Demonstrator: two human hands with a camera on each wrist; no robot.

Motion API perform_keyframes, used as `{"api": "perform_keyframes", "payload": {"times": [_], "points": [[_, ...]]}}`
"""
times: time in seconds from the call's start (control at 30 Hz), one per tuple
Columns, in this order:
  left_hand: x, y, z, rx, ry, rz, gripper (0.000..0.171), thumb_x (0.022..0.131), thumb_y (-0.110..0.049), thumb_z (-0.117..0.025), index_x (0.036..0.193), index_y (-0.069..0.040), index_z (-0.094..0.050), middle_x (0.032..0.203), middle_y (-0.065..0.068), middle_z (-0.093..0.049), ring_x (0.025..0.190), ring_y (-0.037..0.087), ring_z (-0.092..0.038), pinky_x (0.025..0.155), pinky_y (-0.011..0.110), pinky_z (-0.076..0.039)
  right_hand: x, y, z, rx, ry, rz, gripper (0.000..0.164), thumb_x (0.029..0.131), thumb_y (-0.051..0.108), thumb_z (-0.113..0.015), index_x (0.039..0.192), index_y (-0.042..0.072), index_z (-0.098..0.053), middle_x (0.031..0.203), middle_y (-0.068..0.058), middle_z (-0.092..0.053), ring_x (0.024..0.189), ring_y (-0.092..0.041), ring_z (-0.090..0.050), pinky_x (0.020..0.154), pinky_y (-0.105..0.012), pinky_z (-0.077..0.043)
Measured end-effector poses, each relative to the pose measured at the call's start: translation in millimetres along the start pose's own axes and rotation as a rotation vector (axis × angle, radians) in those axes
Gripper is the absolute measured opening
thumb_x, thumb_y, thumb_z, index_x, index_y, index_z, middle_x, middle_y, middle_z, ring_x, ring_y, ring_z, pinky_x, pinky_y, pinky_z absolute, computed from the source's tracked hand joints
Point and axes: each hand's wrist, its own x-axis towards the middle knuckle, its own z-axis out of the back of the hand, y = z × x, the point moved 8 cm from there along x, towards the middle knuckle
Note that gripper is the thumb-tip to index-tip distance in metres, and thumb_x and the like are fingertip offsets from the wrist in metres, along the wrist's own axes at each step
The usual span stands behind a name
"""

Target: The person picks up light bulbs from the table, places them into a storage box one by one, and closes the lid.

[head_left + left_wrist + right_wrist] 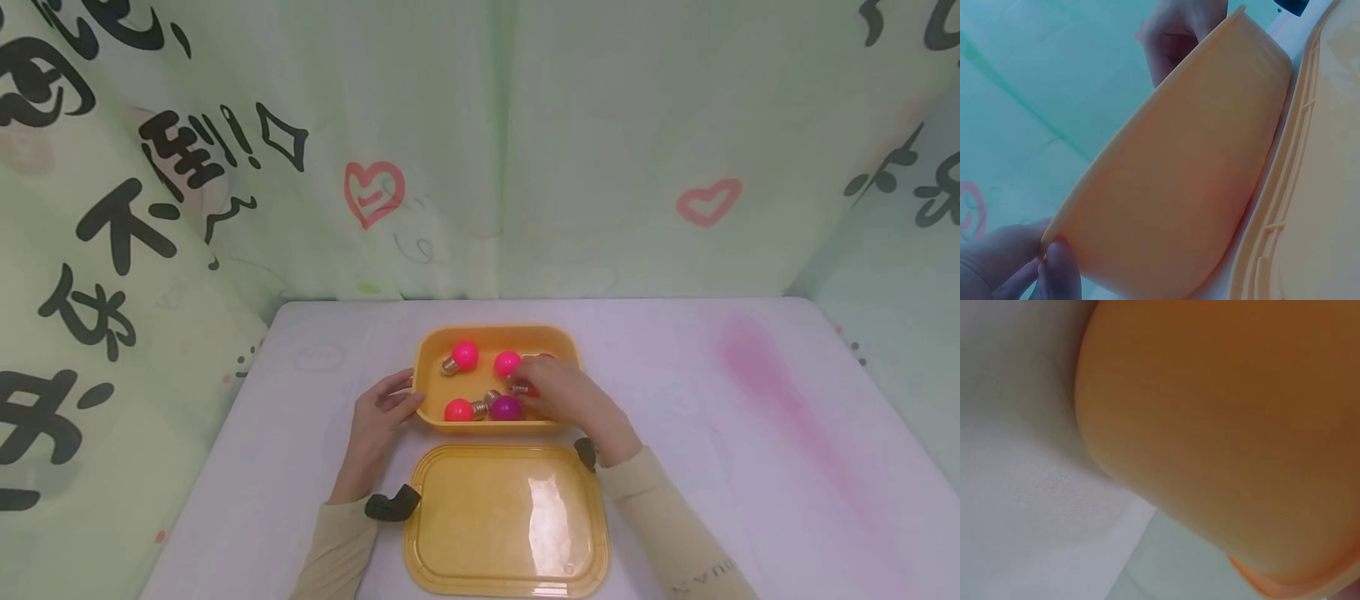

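Note:
A yellow plastic box (495, 427) stands on the table with several light bulbs inside. Two pink bulbs (466, 356) lie toward its far side; at the near side are another pink bulb (459, 410) and a purple bulb (506, 408). My left hand (380, 417) pinches the box's left rim between thumb and fingers, which the left wrist view shows up close. Reaching in over the right side, my right hand (558, 392) holds a red bulb (531, 389) between thumb and fingers, its metal screw base pointing left. The box wall (1222, 437) hides the bulbs from the right wrist view.
A yellow lid (480, 521) lies flat on the table just in front of the box. White cloth (675, 500) with a pink stain covers the table. Pale green curtains (585, 150) with drawings hang behind and at the sides.

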Motion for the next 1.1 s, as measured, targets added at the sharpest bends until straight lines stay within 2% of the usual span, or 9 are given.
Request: {"api": "perform_keyframes", "payload": {"times": [0.27, 0.5, 0.73, 1.1], "points": [[0.4, -0.2, -0.5, 0.004, -0.005, 0.001, 0.045, 0.089, -0.018, -0.075, 0.133, -0.014, -0.061, 0.130, 0.009, -0.060, 0.108, 0.020, -0.063, 0.082, 0.022, -0.057, 3.1, -0.8, 0.2, -0.020, -0.001, -0.005, 0.021, 0.085, 0.020, -0.080, 0.102, 0.010, -0.072, 0.093, -0.001, -0.071, 0.088, -0.019, -0.065, 0.090, -0.036, -0.055], [-0.6, -0.1, -0.5, 0.007, -0.004, 0.003, 0.045, 0.090, -0.018, -0.074, 0.133, -0.014, -0.061, 0.130, 0.009, -0.060, 0.109, 0.021, -0.063, 0.083, 0.022, -0.057, 3.8, -0.2, -0.4, -0.028, -0.009, 0.013, 0.016, 0.086, 0.015, -0.077, 0.099, 0.008, -0.072, 0.092, -0.002, -0.071, 0.087, -0.020, -0.065, 0.089, -0.037, -0.056], [-1.4, 0.0, -0.7, 0.020, -0.004, 0.013, 0.046, 0.090, -0.021, -0.075, 0.133, -0.017, -0.061, 0.131, 0.007, -0.060, 0.112, 0.021, -0.062, 0.085, 0.023, -0.057, 0.7, -0.5, -0.2, -0.012, -0.001, -0.008, 0.023, 0.084, 0.020, -0.080, 0.103, 0.009, -0.072, 0.096, -0.002, -0.072, 0.091, -0.020, -0.065, 0.091, -0.037, -0.056], [-1.5, 1.5, 0.1, 0.027, -0.001, 0.020, 0.046, 0.090, -0.023, -0.074, 0.134, -0.018, -0.060, 0.133, 0.007, -0.060, 0.114, 0.022, -0.062, 0.088, 0.026, -0.057, -5.4, 0.7, 3.5, 0.006, -0.011, 0.034, 0.021, 0.084, 0.016, -0.080, 0.101, 0.007, -0.072, 0.096, -0.005, -0.072, 0.088, -0.021, -0.065, 0.087, -0.036, -0.057]]}}
